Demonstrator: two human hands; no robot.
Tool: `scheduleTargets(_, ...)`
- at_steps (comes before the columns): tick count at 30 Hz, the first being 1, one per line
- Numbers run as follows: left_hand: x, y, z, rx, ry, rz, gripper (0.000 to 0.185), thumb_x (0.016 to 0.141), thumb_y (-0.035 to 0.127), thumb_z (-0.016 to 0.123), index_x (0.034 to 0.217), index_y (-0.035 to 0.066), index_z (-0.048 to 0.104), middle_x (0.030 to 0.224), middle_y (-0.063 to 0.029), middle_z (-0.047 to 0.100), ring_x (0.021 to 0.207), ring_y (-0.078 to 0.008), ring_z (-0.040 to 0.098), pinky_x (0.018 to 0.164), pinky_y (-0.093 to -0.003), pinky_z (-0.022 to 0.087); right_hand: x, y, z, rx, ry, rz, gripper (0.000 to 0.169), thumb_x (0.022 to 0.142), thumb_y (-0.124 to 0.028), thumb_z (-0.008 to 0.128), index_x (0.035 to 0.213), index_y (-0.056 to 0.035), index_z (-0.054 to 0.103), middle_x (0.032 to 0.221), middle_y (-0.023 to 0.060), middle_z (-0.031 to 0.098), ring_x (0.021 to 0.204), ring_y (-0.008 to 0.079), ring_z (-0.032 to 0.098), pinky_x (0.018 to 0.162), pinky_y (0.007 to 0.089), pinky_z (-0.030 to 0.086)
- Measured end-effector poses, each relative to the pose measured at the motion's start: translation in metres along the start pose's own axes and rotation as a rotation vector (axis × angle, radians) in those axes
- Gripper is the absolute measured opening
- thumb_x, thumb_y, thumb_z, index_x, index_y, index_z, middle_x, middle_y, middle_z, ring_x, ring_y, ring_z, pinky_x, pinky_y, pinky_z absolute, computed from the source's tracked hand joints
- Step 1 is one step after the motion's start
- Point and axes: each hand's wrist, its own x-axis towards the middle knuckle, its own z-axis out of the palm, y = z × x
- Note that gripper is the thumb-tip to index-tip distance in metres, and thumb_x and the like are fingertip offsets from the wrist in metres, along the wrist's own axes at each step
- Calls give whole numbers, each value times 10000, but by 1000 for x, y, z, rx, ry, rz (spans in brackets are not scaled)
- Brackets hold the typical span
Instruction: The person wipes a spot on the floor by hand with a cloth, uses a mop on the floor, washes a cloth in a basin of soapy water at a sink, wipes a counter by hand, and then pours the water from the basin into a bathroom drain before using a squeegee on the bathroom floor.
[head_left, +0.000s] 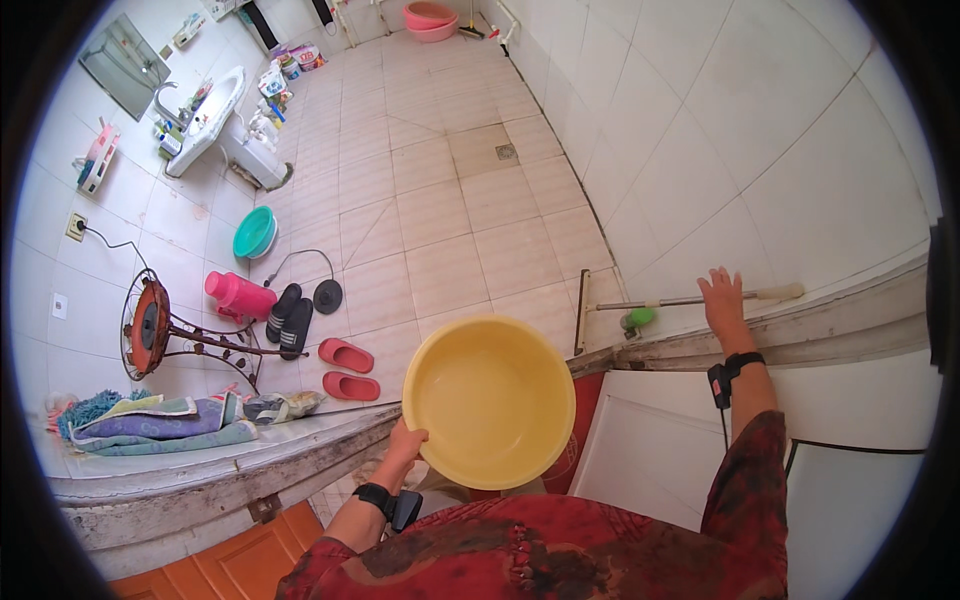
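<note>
A round yellow plastic basin (491, 401) is in front of my body; its inside looks empty. My left hand (407, 444) grips the basin's rim at its lower left. My right hand (723, 300) is stretched out to the right, fingers apart, over the metal pole of a floor squeegee (682, 301) that lies or leans along the wall. Whether the hand touches the pole cannot be told. A small green-topped container (638, 319) stands near the squeegee head.
A doorway sill (375, 424) crosses before me. Beyond it are pink slippers (350, 356), dark slippers (294, 326), a pink thermos (244, 295), a round stand (150, 326), a teal basin (255, 231), a pedestal sink (217, 112) and a floor drain (506, 152). Folded mats (161, 424) lie left.
</note>
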Motion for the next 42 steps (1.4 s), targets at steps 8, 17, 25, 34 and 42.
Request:
scheduleTargets(8, 32, 31, -1, 78, -139, 49, 474, 642, -38, 486, 1113, 2, 493, 880, -108, 594, 683, -214, 598, 516, -325, 494, -67, -151, -59, 1033, 36, 512, 378, 823, -115, 498, 1199, -81, 490, 1105, 131, 526, 966, 301, 530, 832, 384, 430)
scheduleTargets(17, 57, 54, -3, 417, -592, 93, 463, 631, -10, 495, 1093, 3, 503, 843, -100, 590, 698, -197, 590, 524, -304, 486, -326, -392, -135, 1707, -392, 1572, 761, 782, -289, 654, 1352, -12, 233, 1193, 176, 467, 969, 247, 536, 721, 371, 496)
scheduleTargets(25, -36, -5, 18, 743, -988, -52, 508, 628, -9, 485, 1133, 26, 458, 856, -94, 571, 634, -207, 598, 439, -301, 497, -464, -536, -194, 1545, -98, 2076, 634, 743, -289, 674, 1217, 22, 391, 949, 133, 569, 833, 221, 577, 542, 351, 490)
scheduleTargets(34, -119, -83, 54, 1020, -1278, -76, 460, 643, -25, 475, 1100, 23, 465, 851, -92, 571, 650, -214, 610, 469, -316, 519, -572, -639, -243, 1478, 377, 2672, 539, 734, -259, 674, 1156, 4, 466, 957, 113, 584, 850, 228, 589, 679, 402, 510)
scheduleTargets(42, -201, -140, 56, 1279, -1478, -89, 452, 719, 8, 490, 1169, 14, 452, 992, -98, 573, 815, -207, 607, 650, -302, 515, -648, -751, -262, 2148, 1239, 2407, 455, 754, -118, 589, 1186, -40, 470, 1055, 116, 585, 881, 274, 605, 693, 443, 521)
